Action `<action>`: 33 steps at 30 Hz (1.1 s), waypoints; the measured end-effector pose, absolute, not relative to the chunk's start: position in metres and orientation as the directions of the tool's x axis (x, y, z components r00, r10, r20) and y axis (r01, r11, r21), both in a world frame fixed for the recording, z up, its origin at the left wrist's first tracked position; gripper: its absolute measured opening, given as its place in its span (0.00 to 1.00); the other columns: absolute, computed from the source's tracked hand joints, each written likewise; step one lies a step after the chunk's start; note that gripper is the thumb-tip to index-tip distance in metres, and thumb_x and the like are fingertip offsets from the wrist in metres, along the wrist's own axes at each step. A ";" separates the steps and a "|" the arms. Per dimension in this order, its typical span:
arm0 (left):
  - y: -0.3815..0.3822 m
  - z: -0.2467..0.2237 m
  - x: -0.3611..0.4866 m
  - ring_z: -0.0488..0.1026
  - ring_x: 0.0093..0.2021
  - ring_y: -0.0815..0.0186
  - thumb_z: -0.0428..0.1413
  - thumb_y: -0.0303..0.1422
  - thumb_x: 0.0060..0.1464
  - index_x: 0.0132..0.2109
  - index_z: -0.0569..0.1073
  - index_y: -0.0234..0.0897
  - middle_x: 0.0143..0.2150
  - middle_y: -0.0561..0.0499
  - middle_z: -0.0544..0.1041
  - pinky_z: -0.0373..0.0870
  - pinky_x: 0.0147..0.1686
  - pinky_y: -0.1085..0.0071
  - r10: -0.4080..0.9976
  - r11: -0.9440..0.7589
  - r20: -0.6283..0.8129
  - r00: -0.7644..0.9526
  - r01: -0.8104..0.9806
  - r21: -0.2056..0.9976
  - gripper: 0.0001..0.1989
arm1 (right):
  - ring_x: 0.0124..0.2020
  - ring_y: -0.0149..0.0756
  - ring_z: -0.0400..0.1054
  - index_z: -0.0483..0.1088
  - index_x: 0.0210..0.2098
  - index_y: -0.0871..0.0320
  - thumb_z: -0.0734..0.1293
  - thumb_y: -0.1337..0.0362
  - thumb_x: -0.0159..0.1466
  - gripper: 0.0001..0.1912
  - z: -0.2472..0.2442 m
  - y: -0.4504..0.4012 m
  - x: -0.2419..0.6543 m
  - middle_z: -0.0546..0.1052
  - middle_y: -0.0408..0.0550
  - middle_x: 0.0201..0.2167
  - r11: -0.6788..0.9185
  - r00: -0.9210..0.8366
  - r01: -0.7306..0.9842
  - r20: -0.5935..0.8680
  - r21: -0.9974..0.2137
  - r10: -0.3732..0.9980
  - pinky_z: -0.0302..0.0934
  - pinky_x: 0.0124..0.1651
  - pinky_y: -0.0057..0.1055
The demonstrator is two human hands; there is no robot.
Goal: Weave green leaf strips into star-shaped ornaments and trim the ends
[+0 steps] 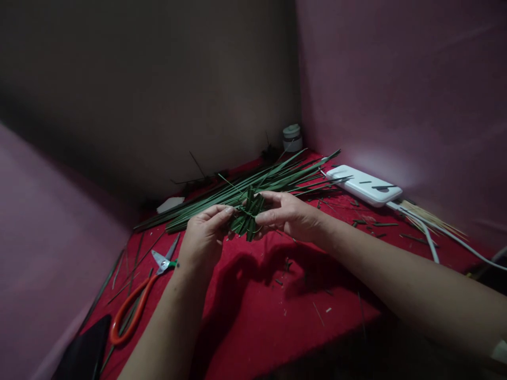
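Observation:
Between my two hands is a small woven piece of green leaf strips [249,215], held up over the red cloth. My left hand [206,232] pinches its left side between thumb and fingers. On the other side my right hand [287,215] grips it, thumb in front and fingers behind, partly hidden. A thin strip sticks up from the piece toward the upper left. Behind it lies a pile of long green leaf blades [233,198]. Open scissors with orange handles [132,306] rest just left of my left forearm.
A white power bank or adapter [364,184] with a white cable [447,232] lies at the right, beside thin pale sticks [431,217]. A small lidded jar [292,138] stands in the back corner. Leaf scraps dot the red cloth [253,295]. A dark flat object [85,351] sits front left. Walls enclose the table.

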State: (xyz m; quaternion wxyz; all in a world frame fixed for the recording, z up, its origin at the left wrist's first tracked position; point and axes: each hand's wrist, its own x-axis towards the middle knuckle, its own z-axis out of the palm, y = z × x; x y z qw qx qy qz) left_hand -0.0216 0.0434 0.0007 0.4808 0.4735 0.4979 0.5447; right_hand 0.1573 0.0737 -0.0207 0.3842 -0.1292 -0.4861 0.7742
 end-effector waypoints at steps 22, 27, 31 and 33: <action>0.042 -0.006 -0.015 0.66 0.26 0.74 0.62 0.31 0.44 0.28 0.76 0.33 0.23 0.55 0.72 0.60 0.25 0.79 0.984 -0.119 0.120 -0.129 0.021 0.993 0.05 | 0.18 0.30 0.70 0.65 0.37 0.61 0.70 0.76 0.45 0.20 -0.031 0.067 0.147 0.75 0.42 0.24 -0.220 -0.582 -0.442 0.092 -0.870 0.808 0.69 0.22 0.28; 0.043 -0.008 -0.016 0.65 0.24 0.75 0.62 0.33 0.45 0.30 0.75 0.33 0.24 0.54 0.72 0.60 0.23 0.80 0.988 -0.110 0.112 -0.103 0.020 0.994 0.07 | 0.21 0.32 0.71 0.65 0.38 0.61 0.70 0.75 0.45 0.21 -0.032 0.067 0.146 0.74 0.42 0.24 -0.228 -0.567 -0.453 0.081 -0.862 0.820 0.70 0.23 0.29; 0.046 -0.008 -0.021 0.65 0.21 0.73 0.58 0.43 0.49 0.35 0.74 0.31 0.25 0.52 0.72 0.61 0.19 0.77 1.000 -0.012 0.011 -0.017 -0.033 0.999 0.17 | 0.23 0.33 0.72 0.65 0.37 0.61 0.71 0.74 0.46 0.19 -0.032 0.068 0.146 0.74 0.42 0.25 -0.184 -0.497 -0.502 0.108 -0.845 0.861 0.70 0.24 0.30; 0.047 -0.009 -0.021 0.66 0.19 0.72 0.56 0.47 0.50 0.36 0.74 0.31 0.23 0.51 0.72 0.62 0.19 0.75 1.000 0.015 -0.015 0.027 -0.013 1.000 0.20 | 0.23 0.33 0.72 0.65 0.36 0.61 0.71 0.73 0.46 0.18 -0.032 0.069 0.146 0.73 0.41 0.26 -0.154 -0.452 -0.528 0.122 -0.835 0.884 0.70 0.24 0.31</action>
